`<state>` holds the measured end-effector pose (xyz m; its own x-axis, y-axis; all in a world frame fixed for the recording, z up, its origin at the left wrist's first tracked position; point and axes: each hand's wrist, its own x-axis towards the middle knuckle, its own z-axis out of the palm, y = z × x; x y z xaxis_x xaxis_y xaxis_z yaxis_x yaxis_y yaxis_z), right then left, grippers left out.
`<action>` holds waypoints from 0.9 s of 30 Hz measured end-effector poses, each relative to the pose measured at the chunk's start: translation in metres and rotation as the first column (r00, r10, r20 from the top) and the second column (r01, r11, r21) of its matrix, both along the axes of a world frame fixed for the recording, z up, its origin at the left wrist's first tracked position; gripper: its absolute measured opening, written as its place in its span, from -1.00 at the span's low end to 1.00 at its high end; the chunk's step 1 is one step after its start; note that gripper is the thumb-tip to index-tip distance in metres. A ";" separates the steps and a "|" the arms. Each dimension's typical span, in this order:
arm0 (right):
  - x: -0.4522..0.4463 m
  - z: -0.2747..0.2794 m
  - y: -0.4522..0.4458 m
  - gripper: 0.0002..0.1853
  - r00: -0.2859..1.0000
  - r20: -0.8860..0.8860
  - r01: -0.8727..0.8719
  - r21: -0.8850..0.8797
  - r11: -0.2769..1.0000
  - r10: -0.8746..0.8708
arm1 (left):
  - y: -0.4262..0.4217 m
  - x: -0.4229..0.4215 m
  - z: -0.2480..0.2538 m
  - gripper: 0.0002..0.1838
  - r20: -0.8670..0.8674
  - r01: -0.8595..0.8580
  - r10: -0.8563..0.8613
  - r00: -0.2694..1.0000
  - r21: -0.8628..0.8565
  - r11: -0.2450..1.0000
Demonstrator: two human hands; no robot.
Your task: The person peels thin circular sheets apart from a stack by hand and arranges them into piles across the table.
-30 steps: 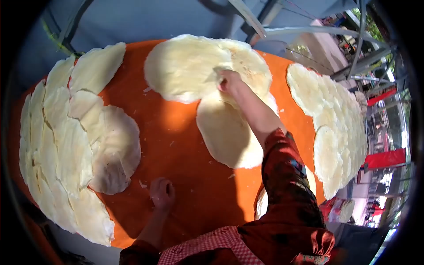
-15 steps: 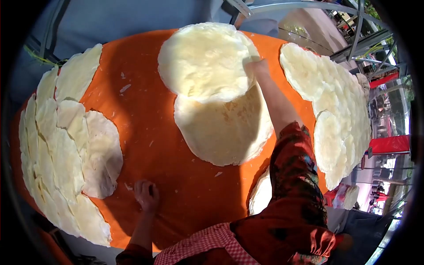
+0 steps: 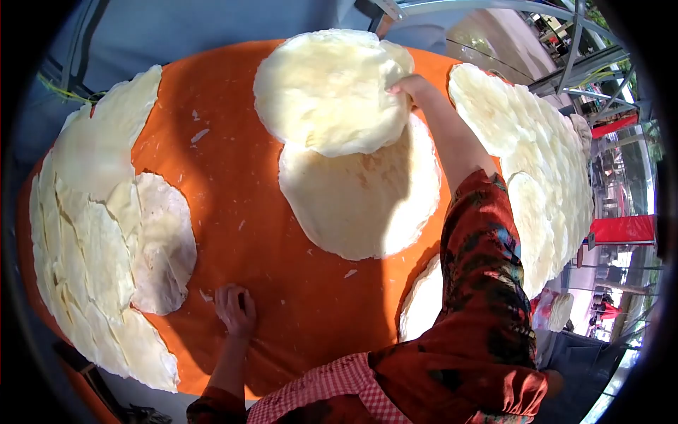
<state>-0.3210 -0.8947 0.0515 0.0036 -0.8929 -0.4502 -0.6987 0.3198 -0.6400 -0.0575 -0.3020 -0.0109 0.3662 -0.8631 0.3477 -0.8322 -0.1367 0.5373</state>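
Round, pale flat sheets lie on an orange surface [image 3: 282,332]. With its fingers pinched at the right edge of the upper sheet [image 3: 318,92], my right hand [image 3: 409,88] is stretched far forward. That sheet overlaps the top of a second pale sheet [image 3: 353,198], partly in shadow. My left hand [image 3: 236,309] rests on the orange surface at the lower left, fingers curled, with nothing visible in it. Near it lies a shaded round sheet [image 3: 166,240].
Overlapping sheets [image 3: 92,240] cover the left end, and more overlapping sheets [image 3: 544,169] cover the right. Part of another sheet [image 3: 424,304] shows beside my right sleeve. Metal frame bars [image 3: 572,71] stand at the upper right. Small scraps dot the orange surface.
My right hand has moved forward and right, and the upper sheet now lies further over the second one. A sheet has appeared at the upper left. My left hand sits slightly further left in view.
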 end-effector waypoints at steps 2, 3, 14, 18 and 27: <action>0.007 0.000 -0.005 -0.57 0.995 0.005 -0.095 -0.178 0.979 0.097 | 0.002 -0.001 -0.002 -0.96 0.015 0.017 -0.016 1.000 -0.020 1.000; 0.014 0.025 0.006 -0.63 0.993 0.053 -0.092 -0.242 0.966 0.108 | 0.003 -0.003 0.000 -0.96 0.008 0.017 -0.017 1.000 -0.011 1.000; -0.123 0.021 0.229 -0.54 0.959 0.232 0.159 0.035 0.987 -0.163 | 0.005 0.001 -0.006 -0.92 0.031 0.024 -0.024 0.999 0.005 1.000; -0.131 -0.046 0.247 -0.47 0.953 0.179 0.284 -0.254 0.925 -0.243 | 0.009 0.004 -0.016 -0.90 0.077 -0.006 0.003 0.997 0.036 0.999; -0.115 0.010 0.237 -0.31 0.925 0.261 0.199 0.285 0.937 -0.276 | 0.013 0.005 -0.013 -0.89 0.026 -0.014 0.014 1.000 -0.019 1.000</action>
<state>-0.4356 -0.6575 0.0611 -0.0293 -0.7426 -0.6691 -0.3757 0.6285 -0.6810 -0.0526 -0.2887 -0.0238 0.3688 -0.8515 0.3728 -0.8439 -0.1385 0.5183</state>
